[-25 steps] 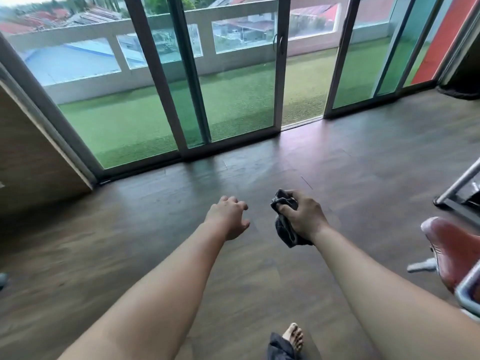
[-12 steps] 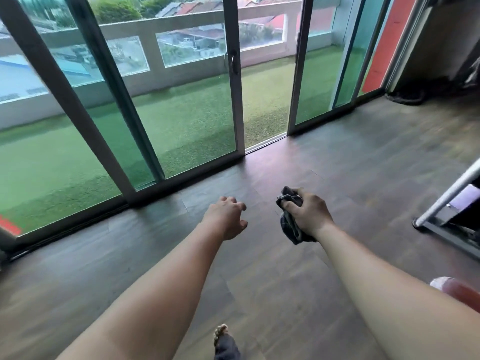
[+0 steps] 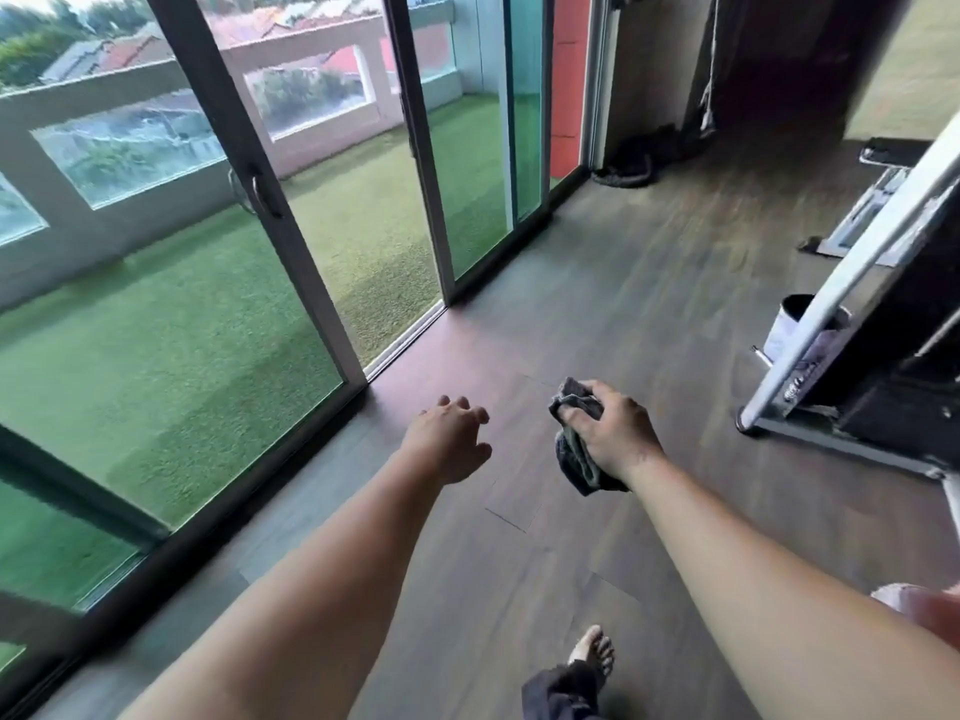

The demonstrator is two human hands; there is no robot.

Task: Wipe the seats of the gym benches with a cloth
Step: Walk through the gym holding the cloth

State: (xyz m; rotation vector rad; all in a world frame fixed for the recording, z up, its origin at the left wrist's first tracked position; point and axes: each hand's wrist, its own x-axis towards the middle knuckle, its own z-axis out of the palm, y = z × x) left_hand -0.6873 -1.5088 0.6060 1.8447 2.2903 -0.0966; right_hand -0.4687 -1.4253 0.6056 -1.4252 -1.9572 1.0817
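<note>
— Wood floor [image 3: 597, 283] by glass doors [image 3: 311, 252]. Where's the cloth [image 3: 574, 449]?

— Bunched in the right hand [image 3: 613, 439], fingers clenched around it, above the floor.

— And the left hand [image 3: 449, 441]?

— Empty, fingers loosely curled, just beside it. Metal frame [image 3: 852, 283] at right; bare foot [image 3: 592, 654] below.

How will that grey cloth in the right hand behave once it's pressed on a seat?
Probably floppy: the cloth bunches in the right hand and its loose end droops below the fist. Likely light, since the grip looks relaxed. It may wad up unless spread flat.
</note>
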